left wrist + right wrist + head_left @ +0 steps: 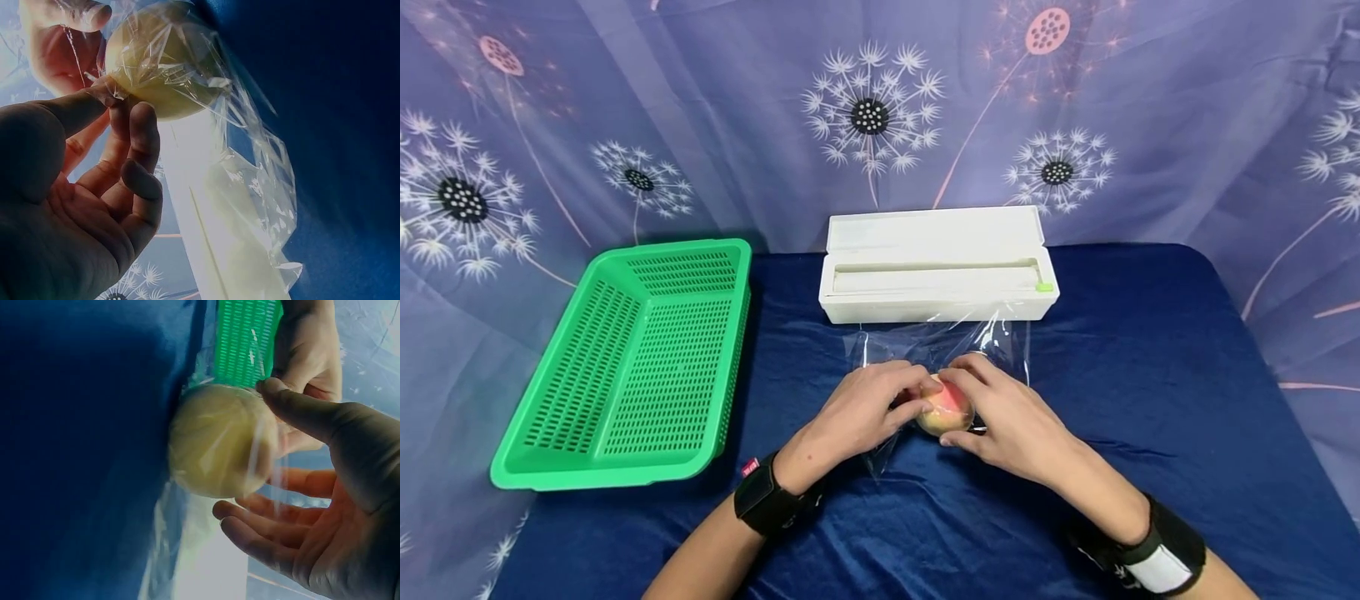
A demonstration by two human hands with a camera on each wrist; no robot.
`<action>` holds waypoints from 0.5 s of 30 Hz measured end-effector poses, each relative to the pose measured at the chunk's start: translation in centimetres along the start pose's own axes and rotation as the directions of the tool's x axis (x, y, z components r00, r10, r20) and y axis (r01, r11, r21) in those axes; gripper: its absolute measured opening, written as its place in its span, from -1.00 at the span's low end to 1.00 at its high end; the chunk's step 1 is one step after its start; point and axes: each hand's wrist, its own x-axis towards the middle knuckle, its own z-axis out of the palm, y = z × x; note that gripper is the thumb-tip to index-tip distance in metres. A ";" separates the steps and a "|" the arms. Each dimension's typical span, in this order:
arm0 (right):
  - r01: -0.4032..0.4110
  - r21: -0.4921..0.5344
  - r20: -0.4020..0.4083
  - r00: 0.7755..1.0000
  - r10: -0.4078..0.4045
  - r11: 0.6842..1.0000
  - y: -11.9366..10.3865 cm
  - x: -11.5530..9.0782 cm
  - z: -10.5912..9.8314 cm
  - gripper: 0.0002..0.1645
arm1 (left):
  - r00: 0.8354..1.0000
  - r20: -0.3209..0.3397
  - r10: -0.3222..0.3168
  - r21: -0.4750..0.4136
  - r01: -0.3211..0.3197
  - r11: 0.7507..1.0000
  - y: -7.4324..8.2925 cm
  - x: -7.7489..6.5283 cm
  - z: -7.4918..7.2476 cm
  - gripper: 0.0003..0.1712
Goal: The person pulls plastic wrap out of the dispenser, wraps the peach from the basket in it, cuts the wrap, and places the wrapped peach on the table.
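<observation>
A round red-and-yellow fruit (946,408) sits on the blue cloth, with clear plastic wrap (256,181) drawn over it. My left hand (874,408) is at the fruit's left side; thumb and fingertips pinch a bit of the wrap against it. From the right, my right hand (1011,417) curves round the fruit (219,444), thumb on the near side and fingers on the far side. The wrap runs back from the fruit to the white dispenser box (936,310), whose lid stands raised.
A green slotted plastic basket (617,479) stands on the left of the table. Dark blue cloth (1150,358) covers the tabletop. Behind it hangs a purple curtain (737,108) with dandelion prints. A small green slider (1044,287) shows at the box's right end.
</observation>
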 end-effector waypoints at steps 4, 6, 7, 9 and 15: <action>-0.004 0.006 -0.010 1.000 0.004 1.000 0.1 0.1 0.5 -0.15 | 1.000 0.004 -0.010 0.036 0.010 0.999 0.3 0.0 -0.1 -0.84; -0.009 0.001 -0.019 1.000 0.009 1.000 0.1 0.1 0.7 -0.19 | 1.000 0.000 -0.011 0.061 0.011 0.998 0.5 -0.1 -0.1 -0.83; -0.013 -0.001 -0.022 1.000 0.013 1.000 0.1 0.1 0.8 -0.20 | 1.000 -0.004 -0.010 0.074 0.010 0.997 0.6 -0.1 -0.1 -0.83; -0.020 -0.006 -0.023 1.000 0.020 1.000 0.1 0.2 0.8 -0.21 | 1.000 -0.014 -0.002 0.098 0.004 0.995 0.7 -0.2 -0.1 -0.84; -0.026 -0.001 -0.019 0.999 0.026 1.000 0.2 0.1 1.1 -0.21 | 0.998 -0.043 0.044 0.152 -0.037 0.988 0.9 -0.3 -0.5 -0.85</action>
